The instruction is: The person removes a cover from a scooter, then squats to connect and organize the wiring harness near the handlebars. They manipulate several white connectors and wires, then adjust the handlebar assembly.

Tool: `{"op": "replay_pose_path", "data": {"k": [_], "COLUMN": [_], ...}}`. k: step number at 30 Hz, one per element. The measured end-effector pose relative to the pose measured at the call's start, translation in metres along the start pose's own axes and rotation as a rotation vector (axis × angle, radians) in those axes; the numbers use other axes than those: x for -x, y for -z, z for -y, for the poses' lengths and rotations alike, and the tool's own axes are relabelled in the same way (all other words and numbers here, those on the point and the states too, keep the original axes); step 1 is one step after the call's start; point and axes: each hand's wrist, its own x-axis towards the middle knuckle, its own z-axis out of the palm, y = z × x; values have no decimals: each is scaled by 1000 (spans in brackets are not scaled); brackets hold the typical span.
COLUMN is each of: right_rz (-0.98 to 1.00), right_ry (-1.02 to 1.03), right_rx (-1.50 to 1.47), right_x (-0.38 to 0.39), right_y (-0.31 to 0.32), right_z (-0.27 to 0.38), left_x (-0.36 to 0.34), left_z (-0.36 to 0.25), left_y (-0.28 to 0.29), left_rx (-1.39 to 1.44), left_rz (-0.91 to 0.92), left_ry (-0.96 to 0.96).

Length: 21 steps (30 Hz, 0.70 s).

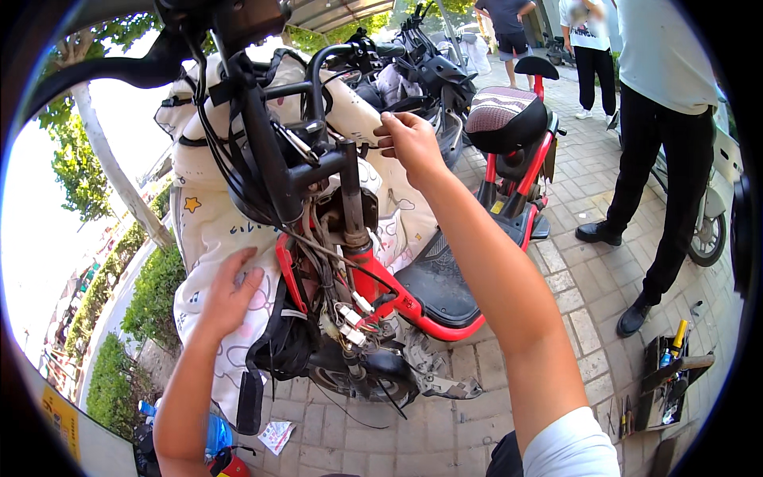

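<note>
In front of me stands a red and black electric scooter (372, 278) with its front panels off and bundled cables and white wiring connectors (350, 324) hanging out at the front. A cream windshield cover (211, 226) with printed drawings drapes around the handlebar frame (274, 151). My left hand (230, 296) lies against this cover, left of the exposed wiring, fingers stretched out. Up beside the frame's upright tube, my right hand (408, 143) has its thumb and fingers pinched together near the cover's right part. Whatever sits in that pinch, if anything, is too small to make out.
An open tool box (674, 381) with a yellow-handled tool stands on the paving at the right. One person (664, 119) stands close by, and others are farther back. More scooters (433, 75) are parked behind. Bushes (151, 298) line the left; a paper scrap (276, 437) lies below.
</note>
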Motion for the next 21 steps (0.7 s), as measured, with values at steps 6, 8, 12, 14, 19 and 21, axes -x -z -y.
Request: {"op": "replay_pose_path", "data": {"k": [6, 8, 12, 14, 19, 21], "right_rz": [-102, -119, -62, -124, -117, -95], "right_ry": [-238, -332, -370, -337, -251, -281], "right_rx": [-487, -661, -1066, -1108, -1038, -1044], "right_x": [-93, -123, -142, -161, -187, -198], "right_y": [-6, -10, -34, -34, -32, -33], "right_z": [22, 27, 12, -11, -29, -31], "left_x": [9, 3, 9, 5, 6, 10], "left_z": [-37, -38, -33, -35, -31, -31], "left_y": [-52, -56, -48, -51, -45, -37], "left_rx": [-380, -373, -354, -346, -286, -286], "left_rz": [-98, -87, -85, -85, -162, -121], "left_ry": [-145, -148, -74, -52, -47, 12]}}
